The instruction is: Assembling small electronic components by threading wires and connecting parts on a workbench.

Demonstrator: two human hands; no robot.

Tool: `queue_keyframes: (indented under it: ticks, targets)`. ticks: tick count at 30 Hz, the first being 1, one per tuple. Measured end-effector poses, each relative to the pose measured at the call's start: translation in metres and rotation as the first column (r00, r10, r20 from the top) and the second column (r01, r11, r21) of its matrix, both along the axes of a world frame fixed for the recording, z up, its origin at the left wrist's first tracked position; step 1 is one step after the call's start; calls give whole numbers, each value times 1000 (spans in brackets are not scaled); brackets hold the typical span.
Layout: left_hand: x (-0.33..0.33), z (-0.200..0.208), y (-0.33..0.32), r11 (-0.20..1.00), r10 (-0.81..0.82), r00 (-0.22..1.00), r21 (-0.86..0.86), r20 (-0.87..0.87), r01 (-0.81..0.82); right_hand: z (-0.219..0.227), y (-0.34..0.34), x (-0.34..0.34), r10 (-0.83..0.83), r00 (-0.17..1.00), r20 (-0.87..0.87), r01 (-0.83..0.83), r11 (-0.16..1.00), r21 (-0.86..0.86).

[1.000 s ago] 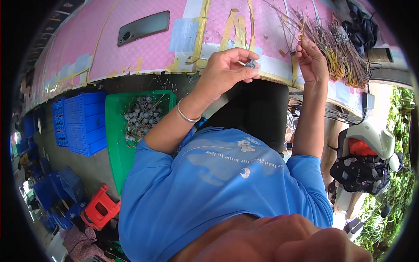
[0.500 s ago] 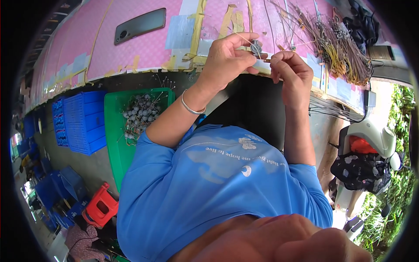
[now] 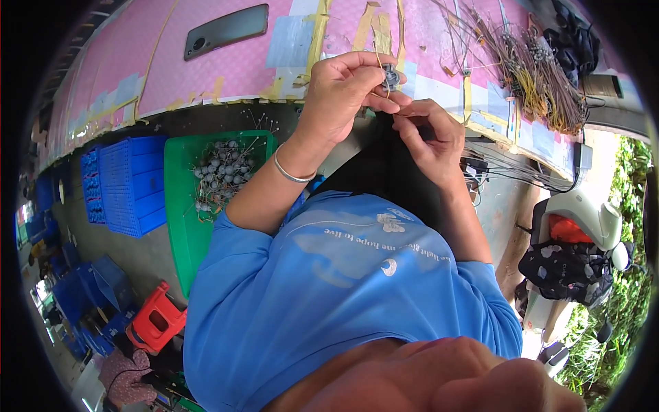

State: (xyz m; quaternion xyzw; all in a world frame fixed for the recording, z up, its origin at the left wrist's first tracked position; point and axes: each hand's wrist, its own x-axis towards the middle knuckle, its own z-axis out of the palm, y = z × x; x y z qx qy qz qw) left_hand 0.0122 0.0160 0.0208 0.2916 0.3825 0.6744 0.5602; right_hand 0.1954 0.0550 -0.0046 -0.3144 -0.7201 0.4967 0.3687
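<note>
My left hand (image 3: pixel 333 96) is closed on a small round grey part (image 3: pixel 390 77), held between thumb and fingers just past the table's front edge. A thin yellowish wire (image 3: pixel 377 49) runs from the part, up over my fingers and down across its face. My right hand (image 3: pixel 438 137) is close beside it, thumb and index finger pinched at a thin wire end below the part. My fingers partly hide what the pinch holds. A green bin (image 3: pixel 176 213) to the left holds many similar grey round parts (image 3: pixel 223 168) with wires.
The pink-covered table (image 3: pixel 158 62), patched with tape, carries a phone (image 3: pixel 226 32) and a bundle of brown and yellow wires (image 3: pixel 546 89). Blue crates (image 3: pixel 141 185) and a red stool (image 3: pixel 158 317) stand left. A scooter (image 3: pixel 583 216) is at the right.
Both hands have shifted left, the right one also lower and nearer to my body. The grey part has moved left with my left hand.
</note>
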Motion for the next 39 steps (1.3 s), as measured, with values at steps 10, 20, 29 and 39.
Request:
queue_keyframes:
  ticks: [10, 20, 29, 39]
  targets:
    - [7, 9, -20, 969, -247, 951, -24, -185, 246, 7, 25, -16, 202, 853, -482, -375, 879, -295]
    - [6, 2, -19, 966, -254, 965, -59, -67, 250, 11, 21, -15, 17, 870, -493, -224, 905, -363]
    - [20, -11, -18, 961, -51, 978, 257, -205, 104, 5, 32, -22, -93, 863, -496, -281, 727, -626]
    - [-18, -15, 11, 988, -122, 985, 79, -120, 132, 27, 102, -50, 256, 967, -1, -240, 908, -344]
